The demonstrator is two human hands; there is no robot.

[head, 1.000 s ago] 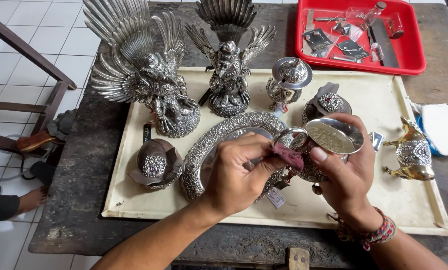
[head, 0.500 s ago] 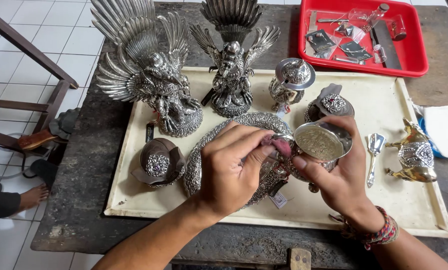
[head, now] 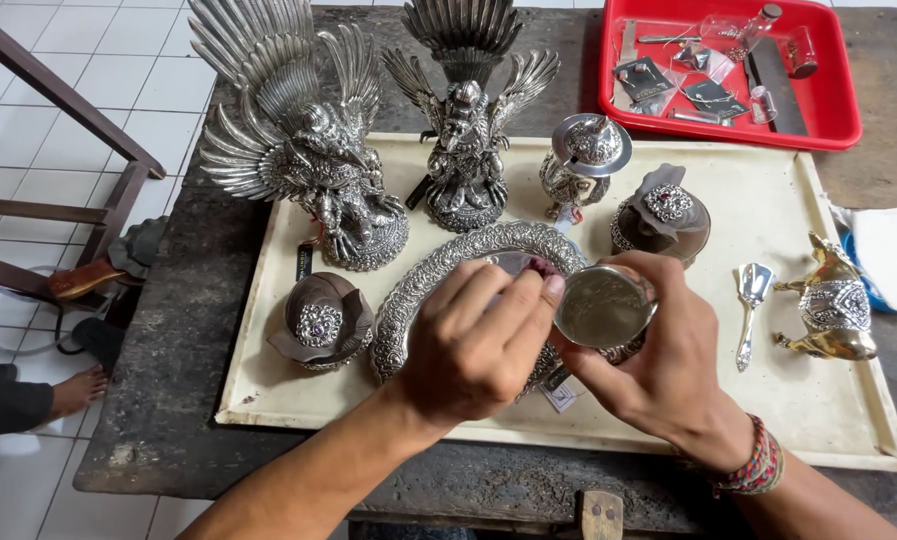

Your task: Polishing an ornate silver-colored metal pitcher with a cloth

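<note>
Above the cream rectangular tray (head: 849, 420), the right hand (head: 659, 360) grips a small round silver bowl (head: 604, 308), fingers curled around its rim. The left hand (head: 474, 345) is closed, pinching a small dark red cloth (head: 541, 267) just beside the bowl. Both hover over the ornate oval silver platter (head: 439, 275) near the tray's middle; a small silver spoon (head: 751, 305) lies toward the tray's right

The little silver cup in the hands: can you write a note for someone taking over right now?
Right hand: holds the small silver cup, tilted toward the camera, over the ornate oval tray.
Left hand: pinches a small dark red cloth beside the cup's rim.
Both are above the cream tray, among silver bird statues.
How much is already rubbed, and what is left, cannot be told.
</note>
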